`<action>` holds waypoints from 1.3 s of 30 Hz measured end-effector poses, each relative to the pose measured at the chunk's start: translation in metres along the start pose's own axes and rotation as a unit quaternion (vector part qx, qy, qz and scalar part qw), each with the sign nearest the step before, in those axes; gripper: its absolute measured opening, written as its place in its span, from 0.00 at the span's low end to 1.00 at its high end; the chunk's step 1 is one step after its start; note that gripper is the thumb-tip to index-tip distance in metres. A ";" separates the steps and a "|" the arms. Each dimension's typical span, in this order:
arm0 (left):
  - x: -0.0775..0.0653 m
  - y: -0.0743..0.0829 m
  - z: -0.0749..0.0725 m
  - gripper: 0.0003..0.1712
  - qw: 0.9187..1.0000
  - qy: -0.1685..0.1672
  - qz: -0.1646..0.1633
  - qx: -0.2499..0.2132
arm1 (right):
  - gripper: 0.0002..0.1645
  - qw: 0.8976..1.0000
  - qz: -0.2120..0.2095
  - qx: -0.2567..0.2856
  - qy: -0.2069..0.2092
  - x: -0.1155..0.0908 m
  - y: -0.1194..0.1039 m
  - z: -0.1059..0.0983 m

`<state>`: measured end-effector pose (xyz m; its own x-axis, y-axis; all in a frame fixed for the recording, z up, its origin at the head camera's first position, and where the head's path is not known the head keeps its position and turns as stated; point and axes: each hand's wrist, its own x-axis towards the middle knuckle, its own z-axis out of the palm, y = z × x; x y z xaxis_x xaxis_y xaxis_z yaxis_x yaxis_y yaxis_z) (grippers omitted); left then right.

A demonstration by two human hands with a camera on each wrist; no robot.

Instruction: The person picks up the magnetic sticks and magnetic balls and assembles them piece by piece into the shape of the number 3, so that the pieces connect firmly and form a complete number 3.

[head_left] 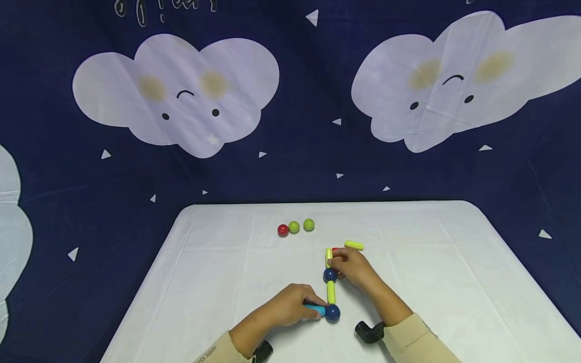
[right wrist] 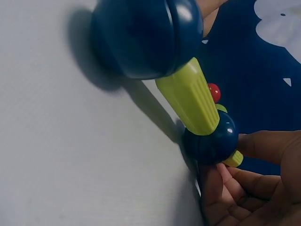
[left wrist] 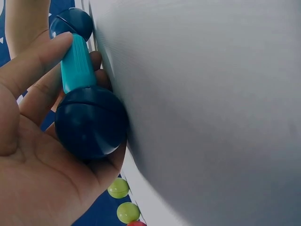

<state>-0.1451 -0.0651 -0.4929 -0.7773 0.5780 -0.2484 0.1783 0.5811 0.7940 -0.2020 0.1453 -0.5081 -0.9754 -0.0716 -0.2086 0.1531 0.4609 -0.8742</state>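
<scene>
Beige sleeves (head_left: 422,335) lie nearest the camera, before a cloud-printed navy backdrop (head_left: 313,176) and white tabletop (head_left: 218,262). On it, the left hand (head_left: 290,305) grasps a blue rod (left wrist: 78,66) with blue balls (left wrist: 91,123) at both ends. From one of these a lower yellow rod (head_left: 331,292) runs to a middle blue ball (head_left: 330,275). The right hand (head_left: 353,265) seems to pinch the upper yellow rod (head_left: 329,254) there, its fingers partly covering the grip. Beyond lie a loose yellow rod (head_left: 354,245), two green balls (head_left: 294,227) and a red ball (head_left: 283,230).
</scene>
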 end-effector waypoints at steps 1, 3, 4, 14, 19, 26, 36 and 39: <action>0.000 0.000 0.000 0.13 1.000 0.000 0.001 -0.001 | 0.20 1.000 -0.001 -0.007 -0.001 0.000 0.000 0.000; 0.000 -0.001 0.000 0.13 1.000 -0.002 0.003 -0.002 | 0.19 1.000 -0.001 -0.021 -0.001 0.000 -0.001 0.000; 0.000 -0.001 0.000 0.13 1.000 -0.002 0.004 -0.003 | 0.19 1.000 0.000 -0.026 0.000 0.000 -0.001 0.000; -0.001 0.000 -0.001 0.13 1.000 -0.005 0.005 -0.001 | 0.19 0.998 0.004 -0.056 0.006 -0.002 0.000 -0.001; -0.002 0.000 0.000 0.13 1.000 -0.004 0.004 -0.005 | 0.20 0.998 0.006 -0.067 0.006 -0.002 0.001 0.000; -0.002 -0.001 0.000 0.13 1.000 -0.008 0.009 -0.001 | 0.19 0.998 -0.003 -0.062 0.010 -0.003 0.001 0.000; -0.002 -0.002 -0.014 0.14 1.000 0.004 0.006 -0.008 | 0.21 0.998 0.015 -0.055 0.007 -0.003 0.002 0.000; 0.000 -0.002 -0.023 0.15 1.000 0.021 0.000 0.002 | 0.21 0.999 0.016 -0.049 0.009 -0.003 0.003 0.001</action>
<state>-0.1593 -0.0795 -0.4822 -0.8016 0.5536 -0.2257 0.1806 0.5841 0.7913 -0.1980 0.1465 -0.5105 -0.9732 -0.0403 -0.2265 0.1683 0.5463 -0.8205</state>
